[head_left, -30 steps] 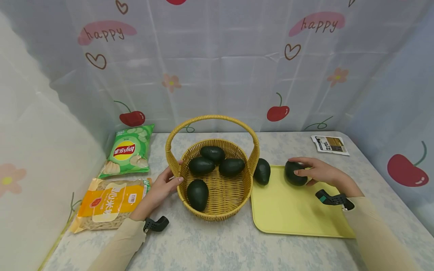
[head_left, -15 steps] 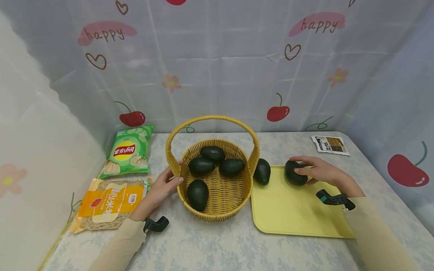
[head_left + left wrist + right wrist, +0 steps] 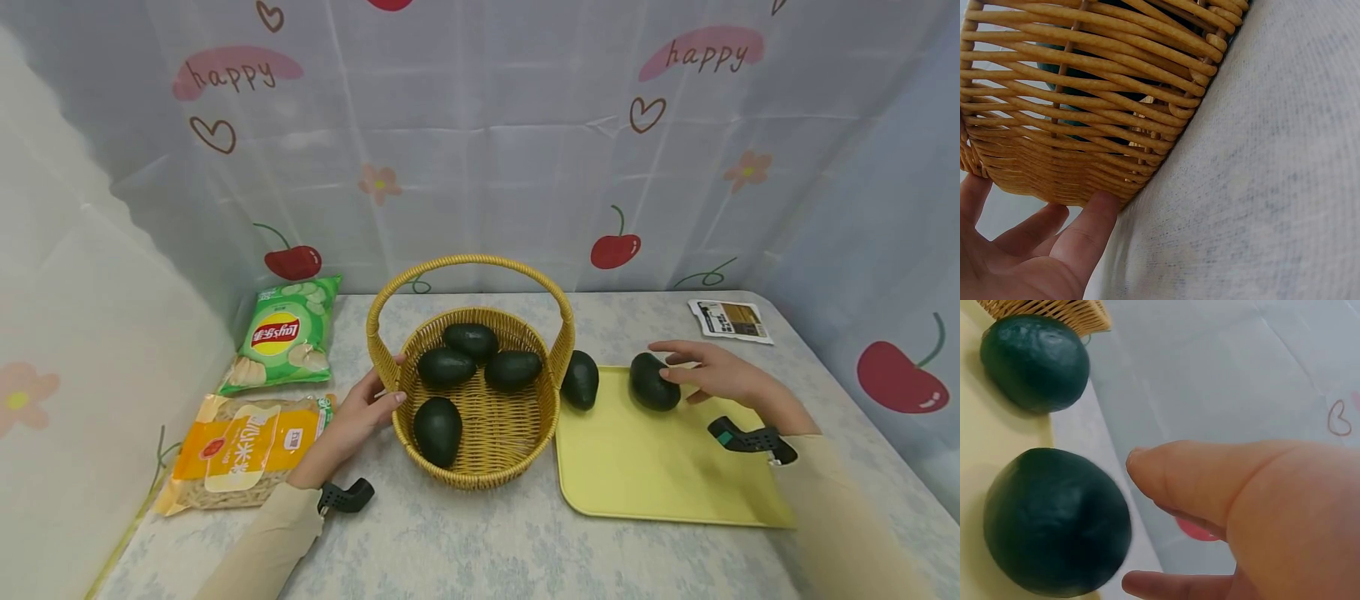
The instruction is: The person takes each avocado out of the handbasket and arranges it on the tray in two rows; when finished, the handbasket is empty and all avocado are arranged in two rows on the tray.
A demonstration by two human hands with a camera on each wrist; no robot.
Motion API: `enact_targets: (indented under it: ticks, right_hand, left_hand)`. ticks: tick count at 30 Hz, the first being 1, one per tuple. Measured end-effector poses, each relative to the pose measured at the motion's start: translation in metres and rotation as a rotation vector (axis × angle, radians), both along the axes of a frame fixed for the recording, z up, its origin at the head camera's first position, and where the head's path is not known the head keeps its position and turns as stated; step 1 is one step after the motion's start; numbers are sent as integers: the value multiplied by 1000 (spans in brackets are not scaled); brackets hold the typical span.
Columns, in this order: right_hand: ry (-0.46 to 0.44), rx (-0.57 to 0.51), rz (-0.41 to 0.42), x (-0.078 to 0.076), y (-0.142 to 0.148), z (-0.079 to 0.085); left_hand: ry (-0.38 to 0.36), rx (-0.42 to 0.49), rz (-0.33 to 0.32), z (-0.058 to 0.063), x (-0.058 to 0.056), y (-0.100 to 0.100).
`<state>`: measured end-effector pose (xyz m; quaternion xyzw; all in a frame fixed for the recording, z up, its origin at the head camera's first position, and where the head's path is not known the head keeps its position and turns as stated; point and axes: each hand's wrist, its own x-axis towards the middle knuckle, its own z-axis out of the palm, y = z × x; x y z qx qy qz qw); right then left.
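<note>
A yellow wicker basket [image 3: 495,433] with a tall handle stands mid-table, holding several dark green avocados [image 3: 438,432]. My left hand [image 3: 360,417] rests its spread fingertips against the basket's left side, below the handle's base; in the left wrist view the thumb [image 3: 1088,234] presses the woven wall. Beyond the basket's right side lies a yellow tray [image 3: 637,467]. Upon it sits one avocado [image 3: 655,383], with another avocado [image 3: 580,381] at the tray's left corner beside the basket. My right hand [image 3: 723,375] hovers just right of the nearer avocado [image 3: 1057,522], thumb and fingers parted, holding nothing.
To the left lie a green chip bag [image 3: 277,333] and, in front of it, an orange bag of pasta-like pieces [image 3: 247,454]. A small white and brown packet [image 3: 730,322] is at the back right. A printed curtain [image 3: 480,167] hangs behind the table.
My right hand has loosened from the avocado on the tray and drawn slightly to the right, its fingers opening. The avocado stays in place; the left hand and basket have not moved.
</note>
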<state>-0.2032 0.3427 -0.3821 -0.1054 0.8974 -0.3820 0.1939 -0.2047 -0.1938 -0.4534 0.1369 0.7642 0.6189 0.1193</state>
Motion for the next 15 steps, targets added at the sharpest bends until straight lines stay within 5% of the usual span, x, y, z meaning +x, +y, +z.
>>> enact_targets:
  ticks: [15]
  right_hand:
    - [254, 174, 146, 19, -27, 51]
  left_hand:
    - [2, -15, 3, 0, 1, 0]
